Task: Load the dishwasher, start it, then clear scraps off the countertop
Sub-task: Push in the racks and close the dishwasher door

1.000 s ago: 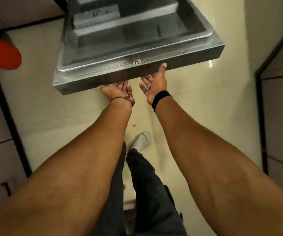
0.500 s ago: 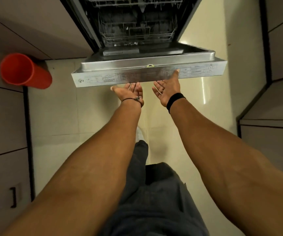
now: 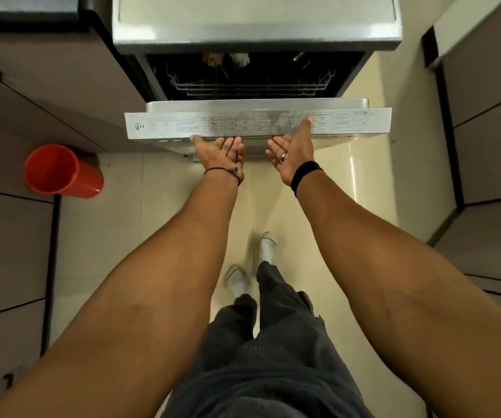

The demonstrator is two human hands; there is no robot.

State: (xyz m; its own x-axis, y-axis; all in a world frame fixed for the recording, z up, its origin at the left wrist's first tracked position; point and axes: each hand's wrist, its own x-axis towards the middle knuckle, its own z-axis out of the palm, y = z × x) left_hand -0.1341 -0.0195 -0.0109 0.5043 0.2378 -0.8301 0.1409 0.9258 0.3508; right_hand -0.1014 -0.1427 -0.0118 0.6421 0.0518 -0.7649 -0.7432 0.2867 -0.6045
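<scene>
The steel dishwasher door (image 3: 182, 125) is raised most of the way, its top edge with a printed label facing me. Through the gap above it I see the wire rack (image 3: 252, 84) with a few items in the dark tub. My left hand (image 3: 220, 155) lies palm up under the door's front face, fingers straight and pressing it. My right hand (image 3: 291, 152) is also palm up beneath the door, its thumb lying against the labelled edge. Neither hand holds anything.
A red plastic bin (image 3: 59, 171) stands on the floor to the left, beside grey cabinet fronts (image 3: 7, 242). More cabinets (image 3: 490, 140) line the right side. The steel countertop edge (image 3: 255, 34) overhangs the dishwasher. My socked feet are on the cream tiles.
The door has swung upward from nearly flat to nearly closed. Both hands rose with it, palms under its front face, and my view lifted to show the counter.
</scene>
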